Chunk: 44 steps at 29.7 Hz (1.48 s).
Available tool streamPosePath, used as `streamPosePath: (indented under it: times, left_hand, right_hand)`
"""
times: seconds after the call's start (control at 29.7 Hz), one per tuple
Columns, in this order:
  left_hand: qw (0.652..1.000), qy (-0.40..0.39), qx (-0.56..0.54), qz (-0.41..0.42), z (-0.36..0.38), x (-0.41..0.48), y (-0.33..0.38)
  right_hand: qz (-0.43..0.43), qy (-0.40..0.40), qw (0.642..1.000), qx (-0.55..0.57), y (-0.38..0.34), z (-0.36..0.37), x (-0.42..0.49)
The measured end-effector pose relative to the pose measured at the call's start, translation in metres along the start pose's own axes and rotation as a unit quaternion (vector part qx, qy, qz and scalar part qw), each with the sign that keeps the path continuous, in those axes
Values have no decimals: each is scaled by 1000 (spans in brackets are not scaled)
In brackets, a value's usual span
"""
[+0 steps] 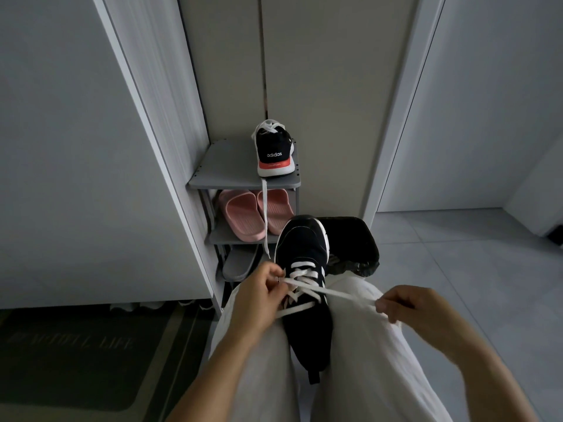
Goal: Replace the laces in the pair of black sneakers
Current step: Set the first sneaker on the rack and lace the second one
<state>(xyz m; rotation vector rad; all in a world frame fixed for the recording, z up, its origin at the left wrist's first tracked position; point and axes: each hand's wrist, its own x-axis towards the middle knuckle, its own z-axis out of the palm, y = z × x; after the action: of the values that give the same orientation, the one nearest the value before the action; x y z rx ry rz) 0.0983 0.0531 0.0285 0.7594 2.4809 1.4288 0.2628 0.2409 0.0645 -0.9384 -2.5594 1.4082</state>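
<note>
Head view: grey shoe rack (225,166) carries one black white-soled sneaker (274,147); second black sneaker (304,245) wedged between our knees. Hands apart: left hand (259,296) pinches flat white lace (344,294) beside the eyelets, right hand (405,303) pinches its taut end. Risk: we overpull rightward, ends finish uneven.

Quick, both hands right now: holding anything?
Left hand: pinches the white lace at the sneaker.
Right hand: pinches the same lace, out to the right.

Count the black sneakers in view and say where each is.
2. One sneaker stands on the rack's top shelf, heel toward the camera; the other sneaker lies between the person's legs, partly laced. None appears hidden.
</note>
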Motion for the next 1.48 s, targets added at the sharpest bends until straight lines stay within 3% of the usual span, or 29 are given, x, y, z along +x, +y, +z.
streamPosePath:
  times: [0.1,0.17,0.24,0.3,0.37,0.47,0.57,0.71,0.81,1.11,1.31,1.48]
  left_hand:
    - [990,-86,108,-28,-11,-2,7]
    - [986,-39,160,36,-15,-16,23]
    - [993,-51,65,85,-11,-34,42]
    - [986,-129,-50,89,2,-48,56]
    - [987,-130,-57,77,14,-50,51]
    - [990,-87,103,41,18,-46,31]
    - [926,-22,354,130,27,-51,10]
    - [869,88,401,276,46,-44,-4]
    - [855,78,428,282,49,-30,-4]
    - [873,166,266,373,20,-37,9]
    - [875,75,296,377,31,-42,-21]
    - [911,64,229,337,34,-44,-7]
  right_hand:
    - [-12,37,998,45,-11,7,0]
    - [-33,22,996,85,-25,17,-1]
    - [-64,-9,991,118,-40,27,-4]
    - [-93,-19,984,148,-53,32,-5]
    - [-106,7,977,186,-60,31,-4]
    - [-100,41,965,239,-58,24,-1]
    - [-73,47,957,276,-50,24,0]
    - [-62,52,950,302,-46,30,-1]
    - [-70,52,945,315,-45,28,0]
    - [-52,49,931,357,-44,23,4]
    - [-26,11,937,348,-46,22,7]
    - [-41,-29,941,334,-53,20,5]
